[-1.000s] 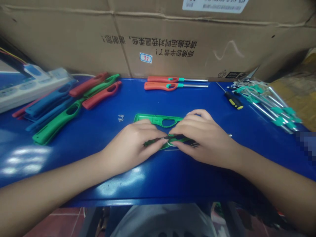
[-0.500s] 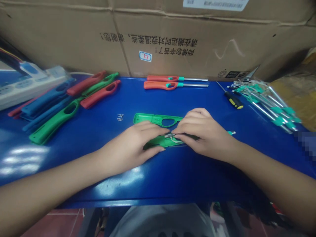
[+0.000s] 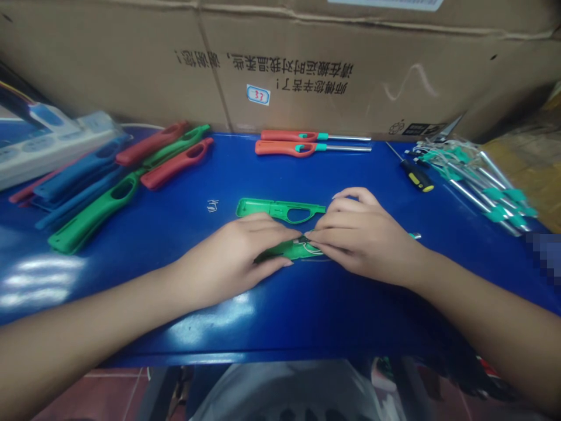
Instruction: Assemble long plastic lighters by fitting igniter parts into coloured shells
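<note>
My left hand (image 3: 248,251) grips the left end of a green lighter half-shell (image 3: 291,249) that lies open side up on the blue table. Fingers of my right hand (image 3: 362,237) are bent down over the shell's middle, pinching at a small dark part (image 3: 303,239) with thin white wires curving below it. Much of that part hides under the fingertips. A teal-collared metal tube end (image 3: 414,235) shows beyond my right hand. Just behind both hands lies the other green half-shell (image 3: 280,209), which has a trigger opening.
Several small screws (image 3: 213,206) lie left of the shells. Red, blue and green casings (image 3: 94,213) are piled at left near a white power strip (image 3: 83,137). Two orange lighters (image 3: 289,148) rest by the cardboard box (image 3: 144,76). A screwdriver (image 3: 416,176) and metal-tube assemblies (image 3: 477,187) lie at right.
My right fingertips have closed in over the small part, so less of its metal shows. My left hand stays on the shell; the view has shifted slightly.
</note>
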The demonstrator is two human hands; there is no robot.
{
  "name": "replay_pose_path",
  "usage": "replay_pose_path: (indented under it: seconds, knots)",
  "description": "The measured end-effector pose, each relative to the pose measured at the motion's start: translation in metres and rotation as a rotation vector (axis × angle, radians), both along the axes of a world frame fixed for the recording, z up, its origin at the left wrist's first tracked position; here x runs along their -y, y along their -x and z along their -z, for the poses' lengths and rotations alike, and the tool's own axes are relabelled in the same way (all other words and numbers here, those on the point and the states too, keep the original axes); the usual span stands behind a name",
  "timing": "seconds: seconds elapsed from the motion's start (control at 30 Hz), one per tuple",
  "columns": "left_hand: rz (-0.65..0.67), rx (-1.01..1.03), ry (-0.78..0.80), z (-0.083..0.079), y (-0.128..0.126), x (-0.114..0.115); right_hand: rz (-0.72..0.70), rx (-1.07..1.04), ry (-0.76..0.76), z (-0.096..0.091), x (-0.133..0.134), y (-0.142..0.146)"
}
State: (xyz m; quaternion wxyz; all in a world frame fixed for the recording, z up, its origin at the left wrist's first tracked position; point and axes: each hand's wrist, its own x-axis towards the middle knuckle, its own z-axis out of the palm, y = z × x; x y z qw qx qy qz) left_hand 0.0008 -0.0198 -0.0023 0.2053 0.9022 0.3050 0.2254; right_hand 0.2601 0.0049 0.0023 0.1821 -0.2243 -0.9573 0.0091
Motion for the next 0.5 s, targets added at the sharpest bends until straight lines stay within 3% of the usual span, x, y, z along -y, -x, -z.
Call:
replay_pose_path:
  seconds: [0.27,0.5]
  knots:
    - [0.041,-0.026,-0.026,-0.0005,0.0,-0.0001,-0.031,0.086,-0.057,-0.0037,0.0012,-0.0005]
    - [0.039,-0.056,-0.043,0.0006,0.0005,0.0007,-0.054,-0.023,0.07,-0.0027,-0.0019,-0.0029]
